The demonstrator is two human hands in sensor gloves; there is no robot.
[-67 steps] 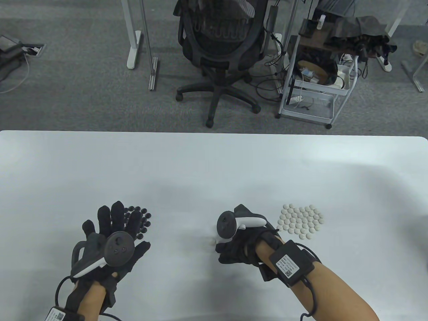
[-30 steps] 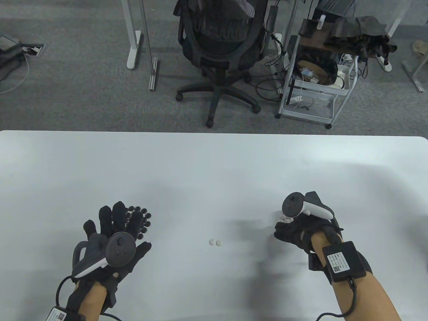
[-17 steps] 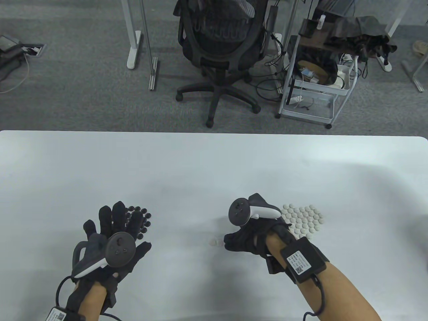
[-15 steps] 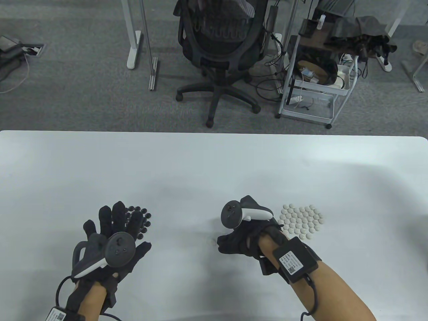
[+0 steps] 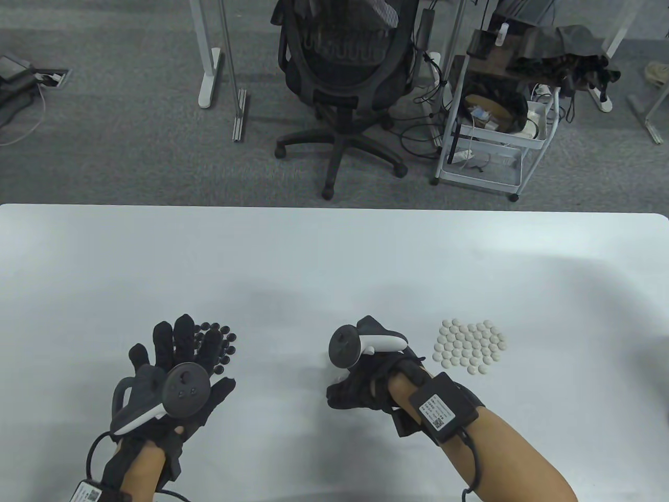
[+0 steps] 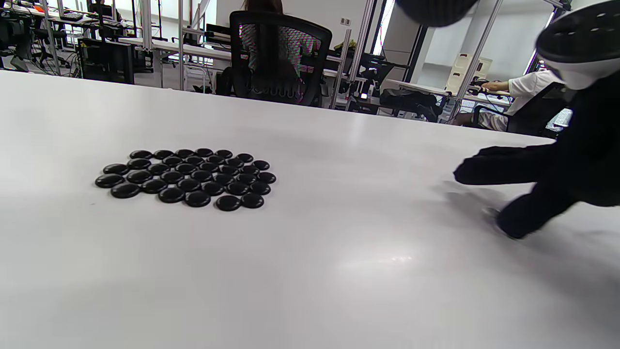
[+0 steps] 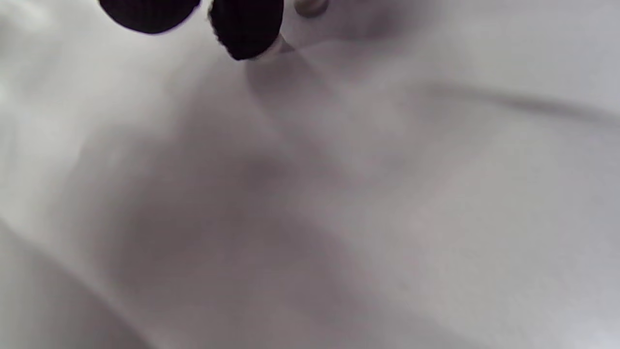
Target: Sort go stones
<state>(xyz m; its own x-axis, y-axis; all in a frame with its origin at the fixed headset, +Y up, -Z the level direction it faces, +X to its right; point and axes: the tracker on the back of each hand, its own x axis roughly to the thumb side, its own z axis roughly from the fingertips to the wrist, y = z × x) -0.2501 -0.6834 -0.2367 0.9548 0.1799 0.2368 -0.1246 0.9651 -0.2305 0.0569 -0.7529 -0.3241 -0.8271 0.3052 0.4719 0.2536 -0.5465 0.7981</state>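
A cluster of black stones (image 5: 223, 342) lies at the front left of the white table (image 5: 334, 261); it also shows in the left wrist view (image 6: 186, 177). My left hand (image 5: 180, 345) is open with fingers spread, over the cluster's near-left part. A pile of white stones (image 5: 470, 348) lies at the front right. My right hand (image 5: 339, 389) is down at the table's middle over loose white stones (image 5: 338, 375). In the right wrist view one fingertip (image 7: 247, 26) touches a white stone (image 7: 279, 47); another stone (image 7: 310, 6) lies just beyond. In the left wrist view the right hand (image 6: 489, 194) has finger and thumb apart.
Beyond the table's far edge stand a black office chair (image 5: 342, 78) and a white wire cart (image 5: 491, 130) on grey carpet. Bare table lies between the two stone groups and behind them.
My right hand went to the white pile, then came back left and lowered onto the two loose white stones at the middle. My left hand has not moved.
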